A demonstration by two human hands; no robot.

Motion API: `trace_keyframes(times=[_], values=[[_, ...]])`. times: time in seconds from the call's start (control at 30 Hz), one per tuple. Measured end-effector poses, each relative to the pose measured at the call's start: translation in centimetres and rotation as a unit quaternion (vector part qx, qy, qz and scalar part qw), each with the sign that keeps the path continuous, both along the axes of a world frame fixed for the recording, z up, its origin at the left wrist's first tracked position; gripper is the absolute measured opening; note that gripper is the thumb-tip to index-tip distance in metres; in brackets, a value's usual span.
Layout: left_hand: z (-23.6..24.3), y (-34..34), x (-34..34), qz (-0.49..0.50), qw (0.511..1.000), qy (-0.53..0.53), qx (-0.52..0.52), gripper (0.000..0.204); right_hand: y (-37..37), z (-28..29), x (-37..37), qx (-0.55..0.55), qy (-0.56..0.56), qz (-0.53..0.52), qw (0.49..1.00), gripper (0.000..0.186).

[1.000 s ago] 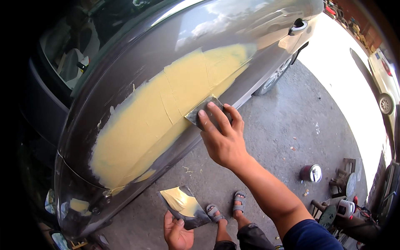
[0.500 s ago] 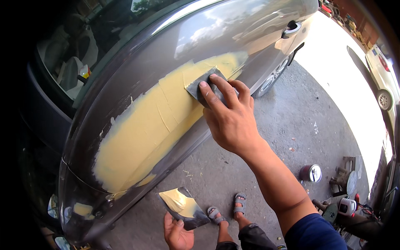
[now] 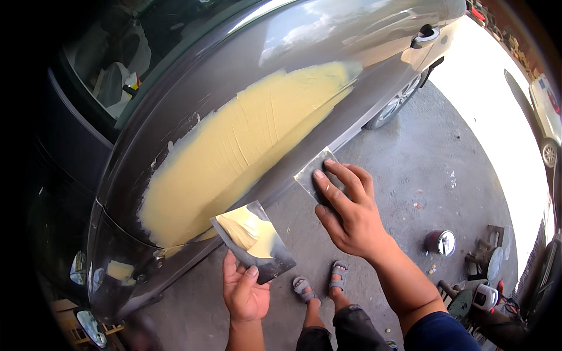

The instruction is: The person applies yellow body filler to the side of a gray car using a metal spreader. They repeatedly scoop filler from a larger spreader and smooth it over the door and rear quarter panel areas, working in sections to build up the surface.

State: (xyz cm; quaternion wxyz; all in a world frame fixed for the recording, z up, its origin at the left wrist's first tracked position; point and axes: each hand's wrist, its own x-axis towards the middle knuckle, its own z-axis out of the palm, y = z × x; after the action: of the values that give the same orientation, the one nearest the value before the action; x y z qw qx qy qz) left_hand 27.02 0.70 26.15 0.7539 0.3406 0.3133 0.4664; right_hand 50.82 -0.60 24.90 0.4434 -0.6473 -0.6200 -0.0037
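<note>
A wide patch of pale yellow body filler [image 3: 234, 146] covers the lower part of a grey car door [image 3: 234, 82], with fine ridges across its middle. My left hand [image 3: 246, 289] pinches a dark flat palette plate [image 3: 280, 269] by its lower edge, and a heap of yellow filler [image 3: 243, 231] lies on the plate. To the right, my right hand [image 3: 354, 210] grips a thin square spreader [image 3: 316, 175], thumb below and fingertips on its face. A little filler edges the spreader. It is held in the air, apart from the door.
A tin [image 3: 440, 243] stands on the concrete floor [image 3: 404, 181] at right, near a small stool [image 3: 489, 260] and a white bottle [image 3: 486, 297]. My sandalled feet [image 3: 322, 284] are below. A white car [image 3: 547, 117] is parked far right.
My right hand has drawn the spreader off the door, down and to the right. My left hand has raised the plate. Ridges now show in the filler where the spreader was.
</note>
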Motion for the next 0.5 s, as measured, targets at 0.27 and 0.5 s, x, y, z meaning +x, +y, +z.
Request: trace_keyframes(times=[0.27,0.5], values=[[2.4,0.3,3.1,-0.035,0.997,0.056,0.028,0.068,-2.5,5.1,-1.4,-0.048,-0.052,0.156,0.985,0.052],[1.1,0.4,1.1,0.032,0.931,0.222,0.288,0.062,-2.6,3.1,0.8,-0.082,-0.063,0.118,0.988,0.047]])
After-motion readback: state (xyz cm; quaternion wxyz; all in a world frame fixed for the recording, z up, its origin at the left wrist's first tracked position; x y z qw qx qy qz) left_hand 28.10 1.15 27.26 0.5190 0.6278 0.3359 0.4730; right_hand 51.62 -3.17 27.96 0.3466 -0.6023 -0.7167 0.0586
